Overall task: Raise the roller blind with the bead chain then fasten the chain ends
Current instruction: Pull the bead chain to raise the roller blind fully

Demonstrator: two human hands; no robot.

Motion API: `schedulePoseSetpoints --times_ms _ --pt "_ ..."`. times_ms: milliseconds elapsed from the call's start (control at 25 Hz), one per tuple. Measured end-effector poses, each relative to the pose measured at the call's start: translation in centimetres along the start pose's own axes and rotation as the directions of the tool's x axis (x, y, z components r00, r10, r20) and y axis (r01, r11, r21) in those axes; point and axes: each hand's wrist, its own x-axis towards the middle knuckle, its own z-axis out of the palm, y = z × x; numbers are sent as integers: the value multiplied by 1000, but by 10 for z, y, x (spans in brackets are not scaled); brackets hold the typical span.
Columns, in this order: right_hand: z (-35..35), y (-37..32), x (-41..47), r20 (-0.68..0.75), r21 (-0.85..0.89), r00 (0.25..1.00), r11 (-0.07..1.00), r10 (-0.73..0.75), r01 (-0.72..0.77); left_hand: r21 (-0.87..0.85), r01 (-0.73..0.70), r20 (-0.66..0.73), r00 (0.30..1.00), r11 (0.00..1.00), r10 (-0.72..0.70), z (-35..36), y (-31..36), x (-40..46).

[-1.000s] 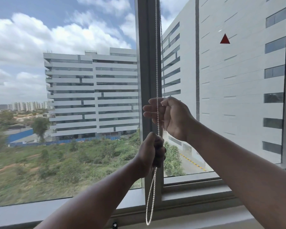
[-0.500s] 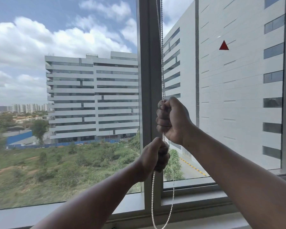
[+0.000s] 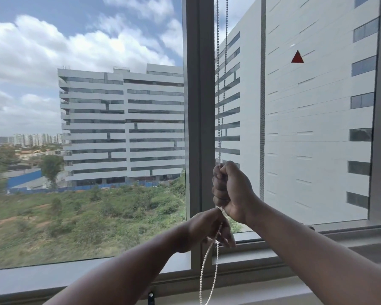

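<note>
A white bead chain [image 3: 220,89] hangs in two strands beside the grey window mullion [image 3: 198,106]. My right hand [image 3: 231,190] is a closed fist around both strands, just right of the mullion. Directly below it my left hand [image 3: 207,232] grips the same chain, fingers curled round it. Below the left hand the chain's loop [image 3: 209,276] dangles down past the sill and out of the bottom of the view. The roller blind itself is out of view above.
The grey window sill [image 3: 53,280] runs along the bottom. A small dark fitting [image 3: 151,298] sits on the wall under the sill, left of the hanging loop. A red triangle sticker [image 3: 297,57] is on the right pane.
My right hand went from loose fingers to a tight fist on the chain. Both hands now sit lower against the window. The hanging loop has narrowed again.
</note>
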Motion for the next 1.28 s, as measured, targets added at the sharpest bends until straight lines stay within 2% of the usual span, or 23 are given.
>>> schedulePoseSetpoints --times_ms 80,160,280,360,560,680,840,1000,1160,1280 --pt "-1 -1 -5 0 11 1000 1000 -7 7 257 33 -51 998 966 -20 -17 19 -3" --pt "-1 -4 -9 -1 6 1000 1000 -11 11 273 -68 -161 980 960 115 -39 51 -5" --pt "0 -7 -12 9 -26 1000 1000 4 -4 -64 -328 -294 909 942 296 -61 113 -5" --pt "3 -6 -12 22 -24 1000 1000 13 -12 -260 -415 -268 898 872 348 -60 147 1" --pt "2 -4 -11 27 -22 1000 1000 -14 15 -434 -432 -224 902 790 370 -41 168 7" --pt "-2 -4 -10 28 -23 1000 1000 -11 12 -422 -429 -225 903 799 366 -35 165 8" --pt "-2 2 -5 43 -16 999 1000 -22 23 -453 -502 -340 861 737 379 -32 156 16" --pt "-8 19 -2 78 -39 997 999 -18 21 -431 -509 -322 858 745 400 -34 139 18" --pt "-21 49 -5 95 -96 994 995 49 -40 -474 -462 -310 885 750 348 -31 102 27" --pt "-34 79 -12 77 -153 982 975 174 -161 -491 -387 -307 915 781 261 -24 68 35"
